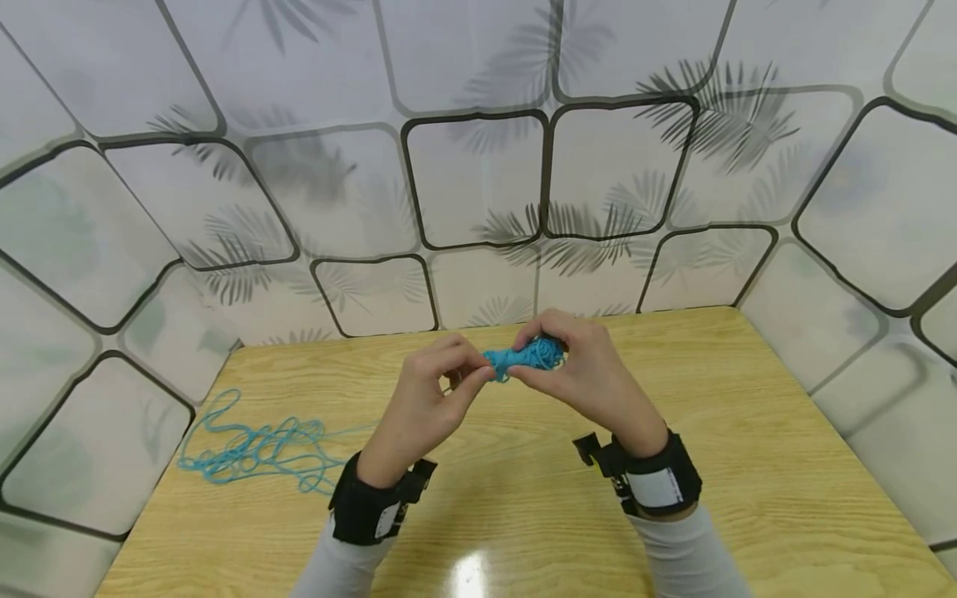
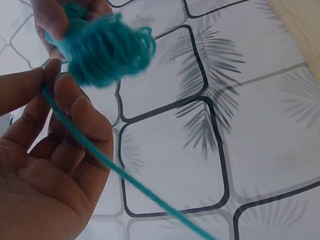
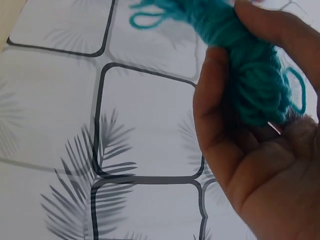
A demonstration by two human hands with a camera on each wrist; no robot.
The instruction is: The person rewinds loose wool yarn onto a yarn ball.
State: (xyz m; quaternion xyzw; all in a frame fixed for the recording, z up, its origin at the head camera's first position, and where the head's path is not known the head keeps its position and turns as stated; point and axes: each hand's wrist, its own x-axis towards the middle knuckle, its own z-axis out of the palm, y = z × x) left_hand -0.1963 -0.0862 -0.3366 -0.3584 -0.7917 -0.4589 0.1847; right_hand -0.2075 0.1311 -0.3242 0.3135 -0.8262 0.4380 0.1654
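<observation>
A bundle of blue yarn, wound tight around its middle with loops at its end, is held above the table. My right hand grips it between thumb and fingers; the right wrist view shows the bundle lying along the curled fingers. Beside it, my left hand pinches a strand of the same yarn between thumb and fingertip. From that pinch the strand runs down across the left wrist view. Part of the bundle's narrow end is hidden by fingers.
A loose tangle of blue yarn lies on the left of the wooden table. Pale curtain-like walls with dark outlines and leaf prints stand behind the table and at both sides.
</observation>
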